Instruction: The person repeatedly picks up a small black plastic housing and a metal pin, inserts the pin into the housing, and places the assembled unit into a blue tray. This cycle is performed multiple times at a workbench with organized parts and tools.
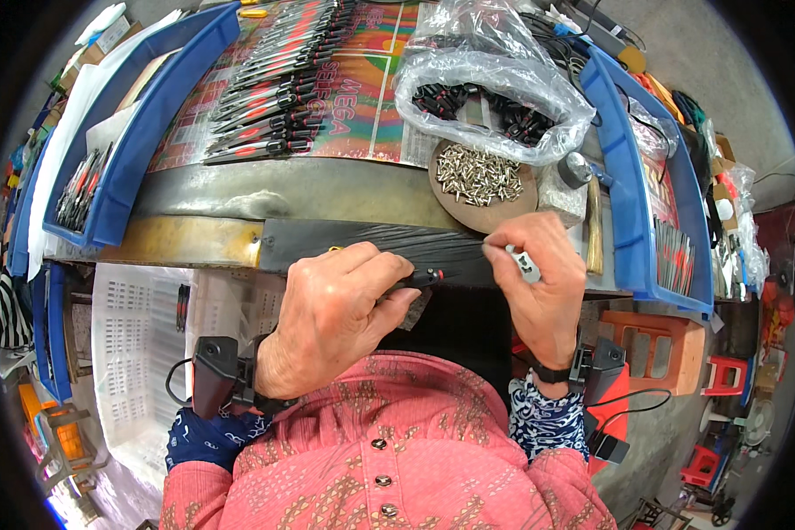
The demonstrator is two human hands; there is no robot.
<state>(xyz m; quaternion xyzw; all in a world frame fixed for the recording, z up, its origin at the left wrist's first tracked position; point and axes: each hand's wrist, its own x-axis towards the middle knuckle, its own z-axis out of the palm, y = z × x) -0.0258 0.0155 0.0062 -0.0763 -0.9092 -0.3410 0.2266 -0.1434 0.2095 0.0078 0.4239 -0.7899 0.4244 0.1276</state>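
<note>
Workbench edge: left grip pinches black part, end protruding rightward; right grip clasps white piece.

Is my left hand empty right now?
No, the left hand holds a slim black piece between its thumb and index finger, one end sticking out toward the right hand.

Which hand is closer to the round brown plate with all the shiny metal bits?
Right. The right hand is close beside the near edge of the round brown plate; the left hand is farther away, down to its left.
</note>
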